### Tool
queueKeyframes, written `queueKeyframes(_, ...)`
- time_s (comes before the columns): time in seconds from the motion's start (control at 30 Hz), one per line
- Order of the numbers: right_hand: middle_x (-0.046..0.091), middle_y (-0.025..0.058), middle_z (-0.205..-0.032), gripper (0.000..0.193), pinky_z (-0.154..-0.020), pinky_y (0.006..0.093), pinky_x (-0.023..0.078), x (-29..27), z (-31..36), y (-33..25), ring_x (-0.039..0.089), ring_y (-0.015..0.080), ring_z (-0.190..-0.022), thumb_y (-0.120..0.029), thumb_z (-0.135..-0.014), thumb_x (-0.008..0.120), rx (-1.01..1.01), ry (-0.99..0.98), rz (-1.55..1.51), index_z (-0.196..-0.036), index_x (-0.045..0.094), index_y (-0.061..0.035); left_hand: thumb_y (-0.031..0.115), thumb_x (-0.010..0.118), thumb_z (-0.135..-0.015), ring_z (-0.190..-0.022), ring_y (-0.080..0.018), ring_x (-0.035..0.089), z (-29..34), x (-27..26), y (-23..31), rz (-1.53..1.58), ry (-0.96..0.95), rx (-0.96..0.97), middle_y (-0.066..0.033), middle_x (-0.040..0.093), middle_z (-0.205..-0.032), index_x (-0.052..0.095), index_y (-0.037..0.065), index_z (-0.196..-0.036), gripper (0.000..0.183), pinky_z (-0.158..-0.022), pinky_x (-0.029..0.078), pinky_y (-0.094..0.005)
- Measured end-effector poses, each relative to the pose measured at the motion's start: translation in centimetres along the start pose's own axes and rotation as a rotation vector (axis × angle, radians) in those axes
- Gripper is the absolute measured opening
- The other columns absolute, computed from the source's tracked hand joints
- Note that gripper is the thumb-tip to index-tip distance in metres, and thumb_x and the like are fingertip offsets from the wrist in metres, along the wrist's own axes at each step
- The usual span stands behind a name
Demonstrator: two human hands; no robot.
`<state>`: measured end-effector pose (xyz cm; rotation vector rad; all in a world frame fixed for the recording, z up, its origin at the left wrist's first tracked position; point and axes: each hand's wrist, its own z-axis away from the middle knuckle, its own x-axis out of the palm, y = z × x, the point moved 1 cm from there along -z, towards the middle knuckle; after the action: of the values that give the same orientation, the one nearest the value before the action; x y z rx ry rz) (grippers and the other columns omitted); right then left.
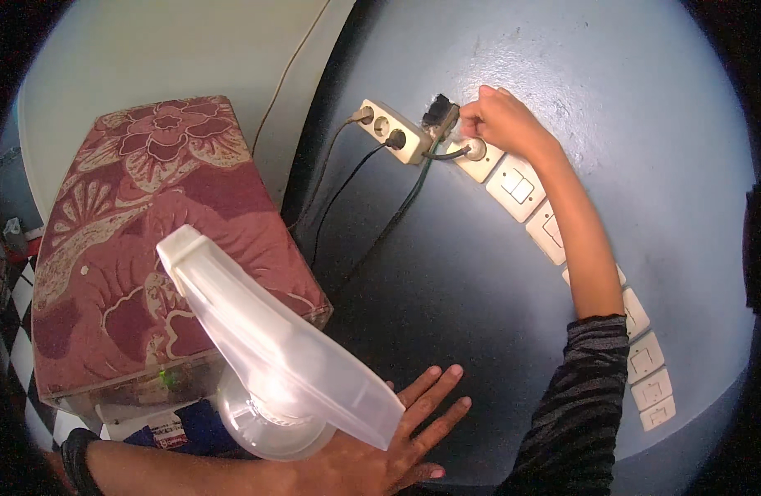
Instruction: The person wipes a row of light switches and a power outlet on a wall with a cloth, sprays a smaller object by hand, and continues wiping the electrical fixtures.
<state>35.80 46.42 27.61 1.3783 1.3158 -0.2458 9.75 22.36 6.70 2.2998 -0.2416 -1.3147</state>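
Observation:
My left hand comes in from the lower left and carries a clear plastic spray bottle, its white trigger head pointing up and left; the fingers are spread flat beyond the bottle. My right hand reaches up along the blue-grey wall, fingers closed on a plug at a white wall socket. A black adapter sits just left of that hand. Next to it hangs a cream multi-socket strip with dark cables plugged in.
A row of white switch plates runs down the wall toward the lower right. A box covered by a maroon floral cloth stands at the left. Black cables hang between them. Checkered floor tiles show at the far left.

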Motion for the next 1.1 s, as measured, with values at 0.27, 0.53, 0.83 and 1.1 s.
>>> queueKeyframes(0.27,0.055,0.0089,-0.070,0.008,-0.073,0.0353,0.045,-0.4,-0.3,-1.7,0.054,0.0247,-0.084,-0.001,-0.076,0.058,0.030,-0.045,-0.041,-0.069,0.060,-0.0042,0.050,0.038,-0.096,-0.145,-0.0314,0.015,0.0,0.0,0.0,0.002,0.019,0.012,-0.0131,0.009,-0.159,0.023,0.011,-0.151,0.069,-0.114,0.023,-0.0501)
queueKeyframes(0.53,0.056,0.0113,-0.073,0.007,-0.069,0.0381,0.046,0.0,1.6,-0.3,0.056,0.0275,-0.079,-0.002,-0.077,0.057,0.072,0.050,-0.092,-0.071,0.056,-0.0043,0.046,0.050,-0.092,-0.146,-0.0336,0.013,-0.9,2.1,-1.0,0.027,0.020,0.025,-0.0167,0.006,-0.158,0.025,0.009,-0.150,0.073,-0.113,0.020,-0.0563)
queueKeyframes(0.83,0.056,0.0127,-0.075,0.004,-0.068,0.0420,0.047,-0.2,1.3,-1.2,0.058,0.0304,-0.080,0.000,-0.078,0.055,0.114,0.023,-0.026,-0.076,0.055,-0.0025,0.051,0.045,-0.092,-0.146,-0.0366,0.008,-1.3,4.1,-1.5,0.065,0.019,0.047,-0.0195,0.002,-0.158,0.026,0.010,-0.150,0.074,-0.112,0.015,-0.0629)
queueKeyframes(1.1,0.057,0.0156,-0.080,0.007,-0.072,0.0437,0.047,-0.6,5.0,-1.6,0.058,0.0327,-0.079,0.005,-0.078,0.053,0.220,0.084,-0.071,-0.077,0.054,-0.0016,0.039,0.050,-0.094,-0.145,-0.0319,0.015,-0.2,0.0,-0.2,0.018,0.019,0.032,-0.0151,0.010,-0.158,0.025,0.007,-0.149,0.068,-0.113,0.026,-0.0505)
